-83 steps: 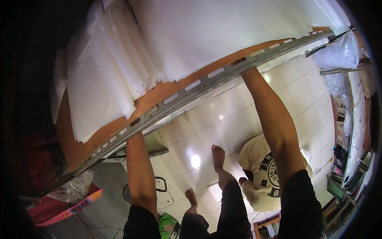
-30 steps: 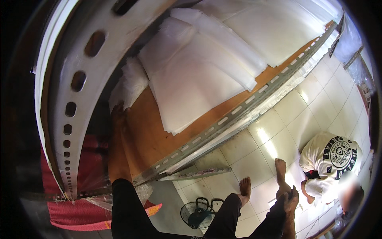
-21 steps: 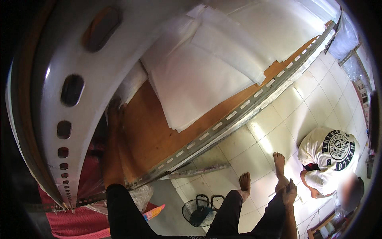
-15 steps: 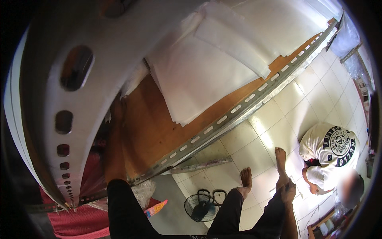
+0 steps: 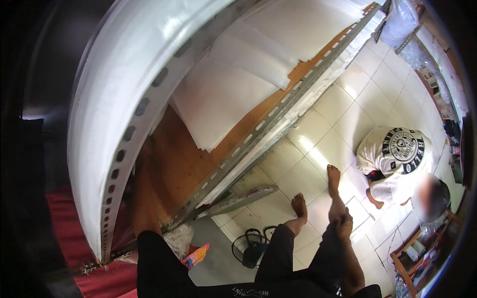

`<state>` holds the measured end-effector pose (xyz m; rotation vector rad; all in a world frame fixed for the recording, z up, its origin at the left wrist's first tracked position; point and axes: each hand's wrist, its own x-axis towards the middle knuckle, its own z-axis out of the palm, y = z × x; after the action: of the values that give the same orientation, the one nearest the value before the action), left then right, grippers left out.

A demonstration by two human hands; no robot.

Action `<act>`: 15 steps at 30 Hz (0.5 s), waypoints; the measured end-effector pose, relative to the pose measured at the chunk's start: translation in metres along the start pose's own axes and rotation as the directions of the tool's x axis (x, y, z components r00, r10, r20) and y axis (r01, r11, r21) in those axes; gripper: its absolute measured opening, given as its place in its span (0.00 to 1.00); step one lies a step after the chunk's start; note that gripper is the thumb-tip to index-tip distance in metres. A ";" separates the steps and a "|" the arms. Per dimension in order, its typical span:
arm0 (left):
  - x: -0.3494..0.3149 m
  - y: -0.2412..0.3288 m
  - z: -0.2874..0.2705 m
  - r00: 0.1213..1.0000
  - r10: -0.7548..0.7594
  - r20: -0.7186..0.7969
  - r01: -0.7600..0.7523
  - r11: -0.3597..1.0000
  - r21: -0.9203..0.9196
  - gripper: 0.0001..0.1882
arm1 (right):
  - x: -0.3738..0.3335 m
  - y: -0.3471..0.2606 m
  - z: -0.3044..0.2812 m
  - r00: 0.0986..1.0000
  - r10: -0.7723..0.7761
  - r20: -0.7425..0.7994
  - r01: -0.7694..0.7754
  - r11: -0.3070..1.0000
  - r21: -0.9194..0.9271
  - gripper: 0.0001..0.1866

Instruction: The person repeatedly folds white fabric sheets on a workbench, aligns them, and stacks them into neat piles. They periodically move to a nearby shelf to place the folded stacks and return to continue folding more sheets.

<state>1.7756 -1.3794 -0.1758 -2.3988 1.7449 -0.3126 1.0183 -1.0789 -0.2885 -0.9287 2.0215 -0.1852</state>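
My left forearm [image 5: 145, 198] rises along the wooden shelf board [image 5: 174, 164]; my left hand is hidden behind the white slotted metal rail [image 5: 124, 149] of the shelf above. Stacks of white sheets [image 5: 223, 94] lie on the board, just beyond where the arm vanishes. My right hand [image 5: 343, 223] hangs low beside my dark trouser leg, near my bare feet [image 5: 299, 204]. It is small in the picture; nothing shows in it, and its fingers cannot be made out.
A grey slotted rail [image 5: 278, 114] edges the shelf front. On the tiled floor a person in a white printed shirt [image 5: 397, 156] crouches at right. A small fan [image 5: 251, 246], a loose metal bar [image 5: 238, 196], red cloth [image 5: 99, 278] and a wooden stool [image 5: 412, 253] lie around.
My right arm has come off the shelf edge and now hangs by my leg. The view has turned left, and the upper white rail has swung in close across the left side.
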 end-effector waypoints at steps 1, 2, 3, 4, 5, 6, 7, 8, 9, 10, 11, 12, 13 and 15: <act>-0.018 0.024 -0.013 0.996 0.001 0.084 -0.008 0.997 0.073 0.19 | -0.005 0.004 0.006 1.000 -0.002 -0.026 0.003 1.000 0.024 0.33; -0.038 0.048 -0.022 0.991 -0.020 0.134 0.014 0.999 0.044 0.19 | -0.006 0.013 0.018 0.998 -0.038 -0.045 0.040 0.998 0.038 0.32; -0.052 0.080 -0.043 0.980 -0.012 0.199 0.002 0.999 0.049 0.20 | -0.013 0.025 0.029 0.994 -0.089 -0.070 0.092 0.995 0.033 0.32; -0.078 0.099 -0.067 0.964 -0.033 0.264 0.016 0.998 0.066 0.21 | -0.017 0.028 0.042 0.983 -0.176 -0.059 0.178 0.983 0.032 0.31; -0.101 0.117 -0.087 0.944 -0.051 0.327 0.026 0.996 0.081 0.22 | -0.023 0.021 0.057 0.964 -0.265 -0.033 0.266 0.963 0.044 0.31; -0.122 0.133 -0.101 0.938 -0.066 0.342 0.066 0.998 0.012 0.22 | -0.033 0.007 0.071 0.934 -0.356 0.022 0.354 0.933 0.069 0.31; -0.140 0.149 -0.114 0.931 -0.073 0.358 0.100 0.993 -0.057 0.22 | -0.041 -0.013 0.083 0.897 -0.434 0.087 0.417 0.895 0.158 0.38; -0.154 0.158 -0.127 0.925 -0.072 0.372 0.126 0.984 -0.124 0.22 | -0.053 -0.040 0.097 0.834 -0.520 0.182 0.463 0.841 0.282 0.46; -0.166 0.158 -0.126 0.916 -0.060 0.396 0.130 0.979 -0.154 0.22 | -0.066 -0.068 0.109 0.744 -0.610 0.274 0.483 0.774 0.410 0.55; -0.176 0.165 -0.123 0.908 -0.025 0.418 0.114 0.975 -0.191 0.22 | -0.082 -0.094 0.121 0.651 -0.681 0.335 0.486 0.713 0.505 0.63; -0.186 0.180 -0.139 0.895 -0.054 0.442 0.170 0.959 -0.228 0.23 | -0.097 -0.117 0.135 0.574 -0.731 0.369 0.483 0.666 0.568 0.72; -0.202 0.193 -0.155 0.878 -0.072 0.473 0.219 0.939 -0.264 0.24 | -0.111 -0.136 0.154 0.505 -0.773 0.384 0.521 0.628 0.578 0.75; -0.215 0.194 -0.154 0.816 -0.170 0.552 0.420 0.830 -0.367 0.29 | -0.125 -0.162 0.155 0.419 -0.802 0.426 0.498 0.595 0.631 0.78; -0.244 0.212 -0.190 0.730 -0.248 0.637 0.589 0.701 -0.402 0.39 | -0.153 -0.194 0.153 0.283 -0.906 0.315 0.309 0.397 0.864 0.79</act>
<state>1.4586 -1.2129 -0.0639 -2.8839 1.0656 0.9366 1.2928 -1.0817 -0.1933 -1.0654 0.4683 -0.7963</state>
